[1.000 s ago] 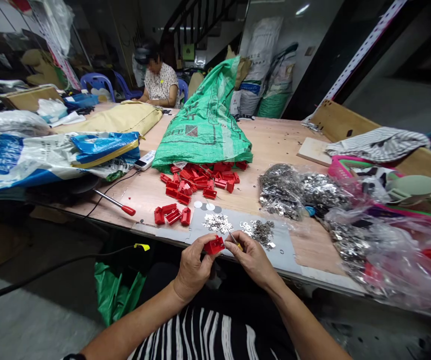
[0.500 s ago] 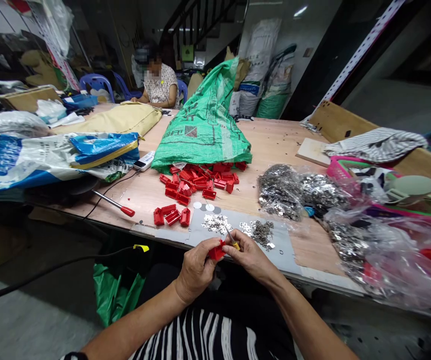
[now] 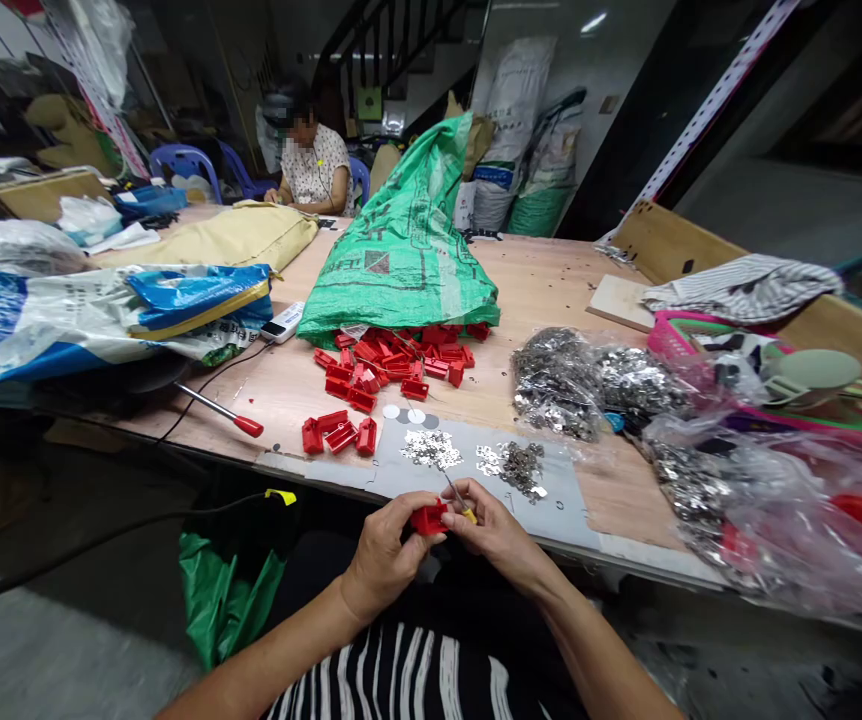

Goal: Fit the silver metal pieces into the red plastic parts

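My left hand [image 3: 386,545] is closed on a small red plastic part [image 3: 429,518], held just below the table's front edge. My right hand [image 3: 497,530] pinches a thin tool with a yellow handle [image 3: 461,503] right against that part. The two hands touch around it. Above them, on a grey sheet [image 3: 573,495], lie small heaps of shiny metal pieces [image 3: 431,449]. More red parts [image 3: 341,435] sit in a little group to the left, and a larger pile [image 3: 393,362] spills from a green woven sack [image 3: 408,250].
Clear bags of metal pieces [image 3: 588,380] fill the table's right side beside a pink basket [image 3: 701,335]. A red-handled screwdriver [image 3: 217,410] and a cable lie at left near blue-white sacks [image 3: 101,310]. Another person [image 3: 311,165] sits at the far end. A green bag [image 3: 225,590] hangs below the table.
Both hands have sunk slightly toward my lap with the red part, and the tool has closed in against it. The view has shifted a little to the left.
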### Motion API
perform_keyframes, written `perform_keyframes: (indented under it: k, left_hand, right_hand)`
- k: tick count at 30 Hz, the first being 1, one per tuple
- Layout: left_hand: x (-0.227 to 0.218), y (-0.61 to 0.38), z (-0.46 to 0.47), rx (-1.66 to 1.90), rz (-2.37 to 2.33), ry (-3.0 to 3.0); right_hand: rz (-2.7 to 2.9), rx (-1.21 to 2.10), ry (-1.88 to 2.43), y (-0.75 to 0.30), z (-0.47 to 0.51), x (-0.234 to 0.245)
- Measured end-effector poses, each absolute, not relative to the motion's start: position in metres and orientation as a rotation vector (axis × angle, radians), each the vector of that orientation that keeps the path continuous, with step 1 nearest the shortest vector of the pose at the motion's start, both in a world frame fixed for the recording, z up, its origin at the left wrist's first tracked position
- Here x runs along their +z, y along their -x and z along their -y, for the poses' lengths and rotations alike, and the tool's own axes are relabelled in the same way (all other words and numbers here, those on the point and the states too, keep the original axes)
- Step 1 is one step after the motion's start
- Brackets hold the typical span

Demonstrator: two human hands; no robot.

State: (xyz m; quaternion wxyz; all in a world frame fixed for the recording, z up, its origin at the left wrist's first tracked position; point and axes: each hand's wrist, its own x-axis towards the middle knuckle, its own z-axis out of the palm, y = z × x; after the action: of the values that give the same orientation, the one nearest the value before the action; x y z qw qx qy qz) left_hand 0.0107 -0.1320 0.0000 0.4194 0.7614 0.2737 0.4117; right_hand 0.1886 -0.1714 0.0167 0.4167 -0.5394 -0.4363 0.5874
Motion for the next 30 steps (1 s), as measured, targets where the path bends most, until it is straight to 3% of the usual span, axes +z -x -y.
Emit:
perform_keyframes:
  k: [16,22,25,30]
  left_hand:
    - [0.004,-0.006,0.129,0.992,-0.608,-1.825]
    - [-0.001,-0.002,0.129,0.961,-0.576,-1.501]
    - [-0.004,-0.003,0.126,1.020,-0.717,-1.218]
    - [-0.003,-0.001,0.117,1.157,-0.849,-0.948]
  right_hand:
    - [0.880,1.726,1.162,-0.182,0.181,0.019]
    - [0.858,1.835,1.131,-0.180,0.175,0.027]
    - [1.120,1.620,1.315,-0.185,0.157,0.031]
    - [1.720,0.735,1.722,-0.190,0.118,0.030]
